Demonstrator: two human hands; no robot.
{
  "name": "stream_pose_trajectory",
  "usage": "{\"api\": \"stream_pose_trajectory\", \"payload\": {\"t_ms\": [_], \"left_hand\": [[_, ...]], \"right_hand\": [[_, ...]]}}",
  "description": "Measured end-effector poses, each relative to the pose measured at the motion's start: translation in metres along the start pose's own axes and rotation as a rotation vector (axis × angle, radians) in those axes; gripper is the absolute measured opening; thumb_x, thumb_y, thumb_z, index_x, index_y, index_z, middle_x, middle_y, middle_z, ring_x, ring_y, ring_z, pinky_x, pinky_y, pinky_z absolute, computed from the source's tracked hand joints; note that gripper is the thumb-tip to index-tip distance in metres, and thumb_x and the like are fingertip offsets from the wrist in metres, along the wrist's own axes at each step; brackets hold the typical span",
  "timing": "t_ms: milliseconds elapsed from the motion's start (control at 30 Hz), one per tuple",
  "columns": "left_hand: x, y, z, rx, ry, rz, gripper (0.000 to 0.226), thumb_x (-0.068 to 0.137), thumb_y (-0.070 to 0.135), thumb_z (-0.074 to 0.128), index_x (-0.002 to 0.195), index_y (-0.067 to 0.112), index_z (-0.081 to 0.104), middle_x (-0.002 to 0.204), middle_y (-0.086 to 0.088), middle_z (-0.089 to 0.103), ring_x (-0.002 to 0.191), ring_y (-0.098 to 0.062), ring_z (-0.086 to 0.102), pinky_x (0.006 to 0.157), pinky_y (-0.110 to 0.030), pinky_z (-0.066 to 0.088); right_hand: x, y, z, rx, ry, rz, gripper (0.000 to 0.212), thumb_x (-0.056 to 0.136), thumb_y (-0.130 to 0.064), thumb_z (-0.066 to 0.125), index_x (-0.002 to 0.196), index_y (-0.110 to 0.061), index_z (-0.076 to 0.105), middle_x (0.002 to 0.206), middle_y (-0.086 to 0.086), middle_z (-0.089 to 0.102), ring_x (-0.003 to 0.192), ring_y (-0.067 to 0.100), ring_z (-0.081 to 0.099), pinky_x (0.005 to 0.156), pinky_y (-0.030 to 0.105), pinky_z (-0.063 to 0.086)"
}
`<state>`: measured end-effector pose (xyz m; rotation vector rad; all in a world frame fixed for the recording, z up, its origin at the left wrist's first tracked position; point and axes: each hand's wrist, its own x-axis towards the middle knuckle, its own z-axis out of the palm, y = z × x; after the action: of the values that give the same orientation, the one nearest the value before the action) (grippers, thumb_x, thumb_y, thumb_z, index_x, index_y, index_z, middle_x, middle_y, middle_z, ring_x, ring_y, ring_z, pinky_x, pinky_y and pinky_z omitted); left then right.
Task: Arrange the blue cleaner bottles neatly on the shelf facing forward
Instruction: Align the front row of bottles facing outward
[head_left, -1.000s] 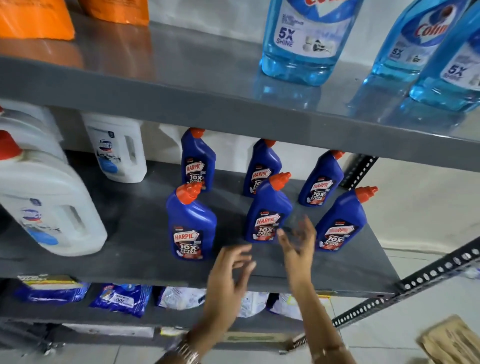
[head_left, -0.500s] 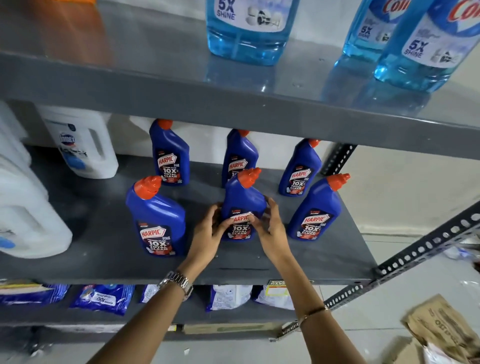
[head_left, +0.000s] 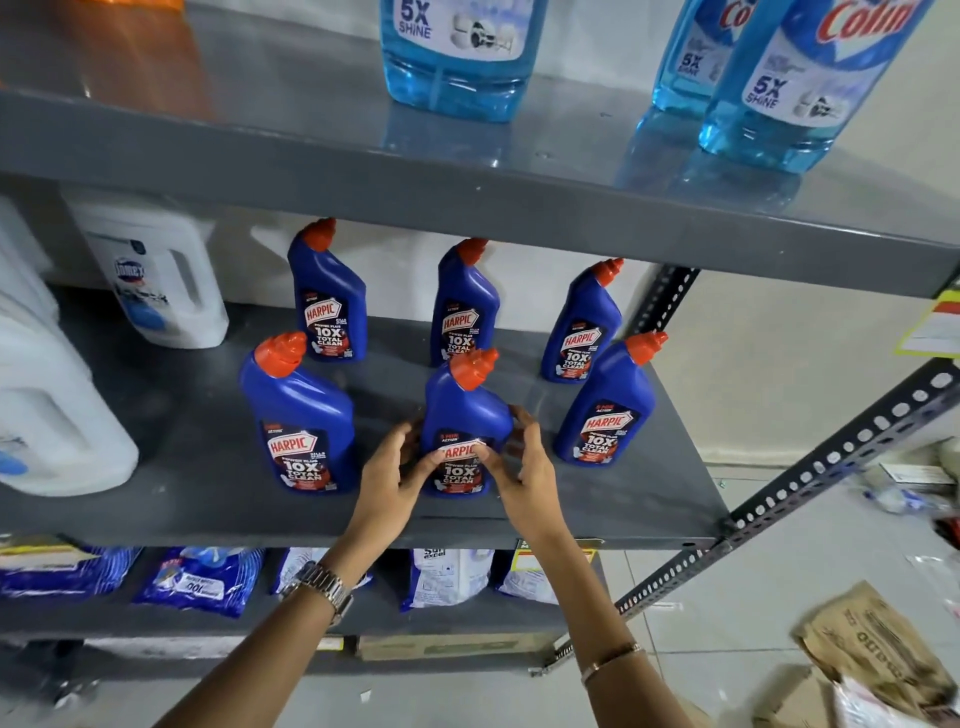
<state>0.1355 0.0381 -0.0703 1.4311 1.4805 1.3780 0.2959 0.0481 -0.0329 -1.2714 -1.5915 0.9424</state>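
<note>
Several dark blue cleaner bottles with red caps stand on the grey middle shelf (head_left: 649, 499) in two rows, labels to the front. The front middle bottle (head_left: 462, 410) is gripped at its lower part from both sides: my left hand (head_left: 392, 480) on its left, my right hand (head_left: 524, 473) on its right, thumbs over the label. The front left bottle (head_left: 298, 415) and the front right bottle (head_left: 605, 410) stand apart from it. Behind are a back left bottle (head_left: 327, 296), a back middle bottle (head_left: 465, 301) and a back right bottle (head_left: 584, 322).
White jugs (head_left: 161, 280) stand at the shelf's left. Light blue glass-cleaner bottles (head_left: 457, 57) stand on the upper shelf, whose edge (head_left: 467, 202) overhangs the back row. Blue packets (head_left: 200, 579) lie on the lower shelf. A perforated metal brace (head_left: 841, 467) runs at the right; paper bags (head_left: 872, 644) lie on the floor.
Both hands reached up from below the shelf edge and closed on the front middle bottle. Over the last half second they hold it in about the same spot.
</note>
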Motion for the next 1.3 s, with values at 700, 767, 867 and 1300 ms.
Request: {"api": "stream_pose_trajectory", "payload": {"t_ms": [700,767,867,1300], "left_hand": [[-0.044,0.056,0.141,-0.090,-0.218,0.143,0.049,0.091,0.051,0.036,0.136,0.046,0.016,0.134,0.033,0.029,0.126,0.009,0.032,0.107,-0.018,0.032],[-0.017,0.061,0.161,-0.087,-0.142,0.051,0.059,0.092,0.044,0.038,0.143,0.029,0.010,0.143,0.010,0.026,0.130,0.005,0.023,0.112,-0.026,0.024],[0.022,0.059,0.173,-0.010,-0.064,-0.044,0.062,0.092,0.036,0.046,0.143,0.015,0.016,0.148,-0.013,0.021,0.137,-0.018,0.022,0.109,-0.029,0.024],[0.011,0.040,0.162,0.035,-0.084,-0.007,0.034,0.089,0.029,0.055,0.120,0.014,0.051,0.113,-0.016,0.056,0.101,-0.029,0.060,0.082,-0.030,0.047]], "right_hand": [[0.002,0.053,-0.112,-0.151,0.383,0.098,0.060,0.086,-0.011,0.062,0.138,-0.019,0.033,0.138,0.006,0.040,0.119,0.018,0.046,0.099,0.038,0.041],[0.019,0.056,-0.124,-0.136,0.324,0.155,0.067,0.087,-0.013,0.062,0.142,-0.015,0.025,0.141,0.010,0.041,0.122,0.018,0.043,0.100,0.034,0.038],[0.037,0.059,-0.131,-0.014,0.290,0.204,0.052,0.090,-0.008,0.055,0.137,-0.012,0.032,0.133,0.014,0.049,0.121,0.026,0.049,0.089,0.028,0.043],[0.007,0.064,-0.137,0.052,0.242,0.171,0.039,0.091,-0.003,0.053,0.129,-0.002,0.046,0.126,0.021,0.058,0.105,0.023,0.055,0.073,0.002,0.044]]}}
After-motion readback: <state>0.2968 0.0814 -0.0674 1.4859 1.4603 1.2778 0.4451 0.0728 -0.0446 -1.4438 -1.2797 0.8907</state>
